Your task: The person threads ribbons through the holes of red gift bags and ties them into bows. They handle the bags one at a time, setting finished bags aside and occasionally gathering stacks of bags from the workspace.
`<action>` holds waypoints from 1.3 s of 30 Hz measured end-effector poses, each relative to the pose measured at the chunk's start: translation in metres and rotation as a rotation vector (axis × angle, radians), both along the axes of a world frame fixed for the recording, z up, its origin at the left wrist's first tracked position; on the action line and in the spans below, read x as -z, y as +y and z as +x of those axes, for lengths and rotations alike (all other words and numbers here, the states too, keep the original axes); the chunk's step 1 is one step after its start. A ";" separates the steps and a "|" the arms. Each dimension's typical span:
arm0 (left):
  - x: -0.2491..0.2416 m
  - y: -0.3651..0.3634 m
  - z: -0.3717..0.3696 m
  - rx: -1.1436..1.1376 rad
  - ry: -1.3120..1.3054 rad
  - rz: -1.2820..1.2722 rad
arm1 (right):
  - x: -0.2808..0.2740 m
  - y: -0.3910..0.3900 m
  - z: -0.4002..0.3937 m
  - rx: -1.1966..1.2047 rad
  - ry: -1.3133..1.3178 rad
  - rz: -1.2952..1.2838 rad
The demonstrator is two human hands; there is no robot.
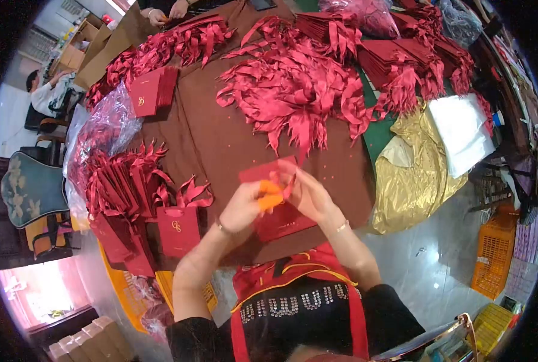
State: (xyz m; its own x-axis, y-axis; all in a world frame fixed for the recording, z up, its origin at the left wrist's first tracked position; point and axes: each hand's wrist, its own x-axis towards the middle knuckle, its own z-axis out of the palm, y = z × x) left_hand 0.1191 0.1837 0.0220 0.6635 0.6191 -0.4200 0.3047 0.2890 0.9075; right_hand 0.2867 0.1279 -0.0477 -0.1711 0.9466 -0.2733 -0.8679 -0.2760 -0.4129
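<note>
A red paper bag (pixel 286 224) lies flat on the brown cloth in front of me, partly hidden under my hands. Just above it, a red ribbon (pixel 289 186) runs between my fingers. My left hand (pixel 243 204) is closed at the ribbon, with a bright orange piece (pixel 270 196) at its fingers; blur hides whether that is worn or held. My right hand (pixel 310 196) bends round the ribbon from the other side, its thumb and fingertips drawn together on it. Beyond my hands spreads a big heap of loose red ribbons (pixel 299 90).
Finished-looking red bags (pixel 178 232) with ribbon handles stack at the left, beside clear plastic (pixel 109 117). More bags (pixel 395 63) lie at the far right. A gold plastic bag (pixel 414 181) and white sheets (pixel 460 134) cover the right edge. Another person's hands (pixel 167 13) show at the top.
</note>
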 end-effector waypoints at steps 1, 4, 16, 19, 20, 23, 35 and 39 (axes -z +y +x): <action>-0.002 -0.011 -0.008 0.005 0.000 -0.003 | 0.005 0.007 0.002 0.003 0.069 0.053; -0.001 -0.035 -0.038 -0.102 0.007 -0.030 | 0.005 0.011 0.007 0.025 0.156 0.104; 0.048 -0.063 -0.121 -0.317 0.345 0.190 | 0.003 -0.011 0.011 0.117 -0.262 0.003; 0.063 -0.064 -0.131 -0.206 0.444 0.380 | 0.002 -0.016 0.013 0.056 -0.321 -0.018; 0.064 -0.066 -0.131 -0.212 0.446 0.377 | 0.001 -0.017 0.014 0.004 -0.351 -0.027; 0.040 -0.059 -0.106 -0.412 0.517 0.712 | -0.004 -0.022 0.009 -0.004 -0.339 -0.038; 0.028 -0.059 0.011 -0.228 0.394 0.971 | 0.018 -0.040 -0.052 0.012 -0.816 -0.011; 0.035 -0.053 0.007 -0.334 0.219 0.768 | -0.002 -0.036 -0.050 -0.056 -1.160 0.126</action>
State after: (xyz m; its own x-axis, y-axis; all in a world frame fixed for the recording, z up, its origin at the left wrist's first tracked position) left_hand 0.1260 0.1307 -0.0134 0.3488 0.9321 0.0975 0.5042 -0.2744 0.8188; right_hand 0.2365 0.0915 -0.0458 0.0773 0.9773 -0.1974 0.0594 -0.2022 -0.9775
